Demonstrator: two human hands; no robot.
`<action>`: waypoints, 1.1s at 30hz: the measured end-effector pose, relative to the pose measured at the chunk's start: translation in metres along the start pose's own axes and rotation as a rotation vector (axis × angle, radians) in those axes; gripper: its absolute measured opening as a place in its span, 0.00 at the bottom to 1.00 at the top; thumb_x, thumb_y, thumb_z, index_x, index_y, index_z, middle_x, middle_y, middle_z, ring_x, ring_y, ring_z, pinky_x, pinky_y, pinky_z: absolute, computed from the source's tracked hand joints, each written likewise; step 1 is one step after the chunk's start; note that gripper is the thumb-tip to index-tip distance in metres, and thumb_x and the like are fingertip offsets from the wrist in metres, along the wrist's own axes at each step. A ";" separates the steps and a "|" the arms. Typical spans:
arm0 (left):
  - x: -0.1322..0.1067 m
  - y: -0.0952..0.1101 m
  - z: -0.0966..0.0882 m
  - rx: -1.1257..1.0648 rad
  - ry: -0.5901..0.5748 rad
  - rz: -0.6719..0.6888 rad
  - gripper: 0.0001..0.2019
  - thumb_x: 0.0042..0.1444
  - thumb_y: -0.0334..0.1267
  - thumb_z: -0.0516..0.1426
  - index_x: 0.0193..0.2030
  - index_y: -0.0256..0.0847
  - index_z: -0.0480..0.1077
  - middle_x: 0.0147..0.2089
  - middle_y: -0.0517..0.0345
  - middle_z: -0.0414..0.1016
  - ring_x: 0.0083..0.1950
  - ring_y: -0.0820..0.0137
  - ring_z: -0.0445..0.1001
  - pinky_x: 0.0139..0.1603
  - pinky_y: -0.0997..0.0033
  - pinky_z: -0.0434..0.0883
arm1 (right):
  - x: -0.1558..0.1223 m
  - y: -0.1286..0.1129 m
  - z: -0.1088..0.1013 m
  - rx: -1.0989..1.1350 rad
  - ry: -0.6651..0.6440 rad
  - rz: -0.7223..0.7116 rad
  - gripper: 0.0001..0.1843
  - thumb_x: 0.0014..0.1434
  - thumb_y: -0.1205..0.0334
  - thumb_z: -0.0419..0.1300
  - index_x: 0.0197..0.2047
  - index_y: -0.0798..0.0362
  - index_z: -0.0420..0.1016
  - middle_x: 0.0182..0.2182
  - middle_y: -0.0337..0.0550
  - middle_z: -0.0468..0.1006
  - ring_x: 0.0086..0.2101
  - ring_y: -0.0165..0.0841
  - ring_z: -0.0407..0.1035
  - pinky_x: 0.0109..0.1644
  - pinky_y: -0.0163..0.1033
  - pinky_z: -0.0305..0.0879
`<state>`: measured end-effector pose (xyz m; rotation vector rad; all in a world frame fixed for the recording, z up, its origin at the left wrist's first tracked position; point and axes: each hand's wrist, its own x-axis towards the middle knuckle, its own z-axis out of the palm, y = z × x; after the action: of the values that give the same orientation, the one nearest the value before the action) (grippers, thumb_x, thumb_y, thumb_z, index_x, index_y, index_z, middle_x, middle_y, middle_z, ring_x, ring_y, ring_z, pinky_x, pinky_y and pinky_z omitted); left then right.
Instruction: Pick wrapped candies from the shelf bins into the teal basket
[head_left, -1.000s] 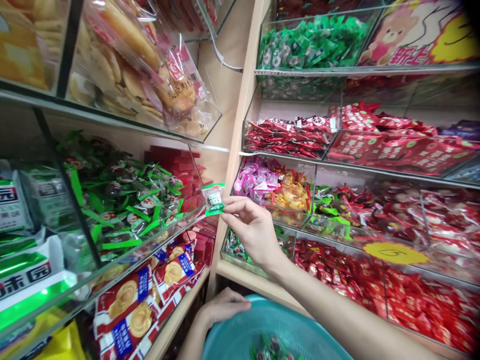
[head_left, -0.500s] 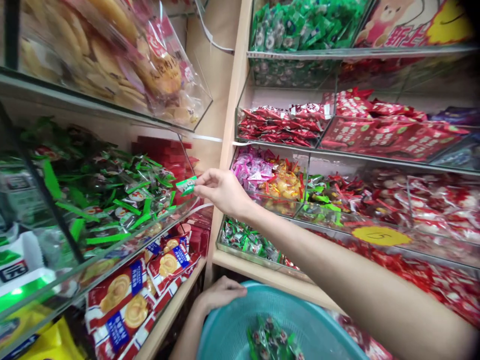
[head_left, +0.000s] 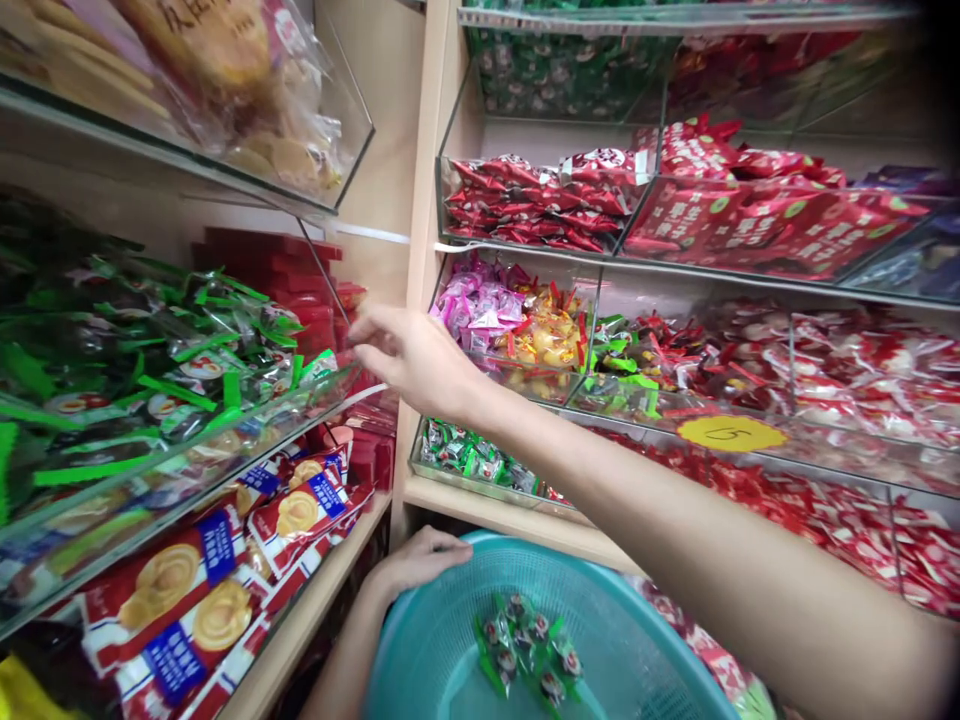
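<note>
Head view puts the green packet (head_left: 319,367) just left of the parted fingers of your right hand (head_left: 416,358), while your left hand (head_left: 421,560) grips the basin (head_left: 592,595).

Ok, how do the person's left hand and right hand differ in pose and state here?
The left hand is low, on the rim of the teal plastic basket; the right hand is higher, beside a small green-and-white candy packet.
The left hand grips; the right hand is open and appears empty.
Both are bare.
</note>
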<state>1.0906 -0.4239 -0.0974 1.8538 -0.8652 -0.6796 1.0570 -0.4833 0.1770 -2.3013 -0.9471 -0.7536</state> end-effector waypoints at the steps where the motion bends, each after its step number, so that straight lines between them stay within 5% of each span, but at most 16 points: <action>1: 0.000 0.001 0.000 0.024 0.029 0.013 0.24 0.52 0.56 0.52 0.46 0.41 0.75 0.48 0.59 0.76 0.51 0.57 0.68 0.50 0.67 0.62 | -0.014 0.008 -0.003 0.000 0.015 0.000 0.08 0.55 0.70 0.50 0.34 0.54 0.69 0.27 0.35 0.70 0.28 0.26 0.62 0.36 0.33 0.58; 6: -0.002 0.008 0.001 0.088 0.080 0.007 0.22 0.51 0.55 0.53 0.45 0.43 0.75 0.46 0.59 0.77 0.48 0.59 0.70 0.51 0.66 0.63 | -0.096 0.073 -0.007 -0.232 -0.236 0.197 0.07 0.55 0.68 0.50 0.30 0.53 0.69 0.21 0.34 0.68 0.23 0.25 0.60 0.29 0.32 0.53; 9: -0.002 0.014 0.002 0.080 0.088 -0.012 0.21 0.51 0.54 0.54 0.44 0.43 0.76 0.45 0.60 0.77 0.49 0.59 0.70 0.51 0.67 0.63 | -0.130 0.107 0.001 -0.464 -0.450 0.347 0.07 0.54 0.70 0.51 0.31 0.53 0.69 0.29 0.40 0.75 0.30 0.29 0.68 0.31 0.32 0.55; 12: -0.001 0.015 0.002 0.062 0.082 -0.025 0.21 0.51 0.54 0.54 0.44 0.42 0.75 0.46 0.59 0.77 0.50 0.60 0.70 0.51 0.68 0.63 | -0.143 0.120 0.012 -0.619 -0.527 0.426 0.05 0.55 0.66 0.53 0.35 0.53 0.69 0.36 0.46 0.77 0.36 0.36 0.71 0.33 0.34 0.57; 19: 0.002 0.010 0.002 0.012 0.045 -0.010 0.22 0.52 0.53 0.54 0.47 0.41 0.74 0.48 0.57 0.76 0.51 0.59 0.70 0.52 0.67 0.64 | -0.143 0.122 0.023 -0.614 -0.519 0.461 0.18 0.54 0.65 0.56 0.49 0.54 0.61 0.40 0.50 0.75 0.41 0.39 0.70 0.34 0.35 0.60; 26: 0.003 0.010 0.001 0.045 0.045 -0.012 0.22 0.52 0.54 0.54 0.46 0.42 0.74 0.48 0.60 0.76 0.51 0.61 0.70 0.53 0.67 0.63 | -0.152 0.111 0.005 -0.564 -0.381 0.402 0.24 0.56 0.66 0.54 0.56 0.53 0.55 0.46 0.50 0.70 0.44 0.38 0.67 0.39 0.38 0.63; 30: 0.005 0.009 0.002 0.021 0.011 -0.004 0.22 0.52 0.53 0.53 0.48 0.42 0.73 0.49 0.60 0.75 0.52 0.60 0.70 0.53 0.66 0.63 | -0.181 0.087 -0.011 -0.387 -0.183 0.373 0.27 0.58 0.65 0.52 0.60 0.50 0.50 0.44 0.48 0.69 0.40 0.35 0.66 0.40 0.39 0.63; 33: 0.006 0.010 0.002 0.023 -0.004 -0.019 0.22 0.52 0.54 0.53 0.48 0.42 0.73 0.49 0.60 0.75 0.51 0.60 0.70 0.53 0.66 0.63 | -0.227 0.071 -0.012 -0.181 -0.192 0.439 0.27 0.58 0.63 0.53 0.59 0.49 0.49 0.41 0.44 0.70 0.35 0.32 0.67 0.37 0.38 0.63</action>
<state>1.0894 -0.4327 -0.0897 1.8836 -0.8622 -0.6874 0.9708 -0.6363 0.0160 -2.6470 -0.4302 -0.4522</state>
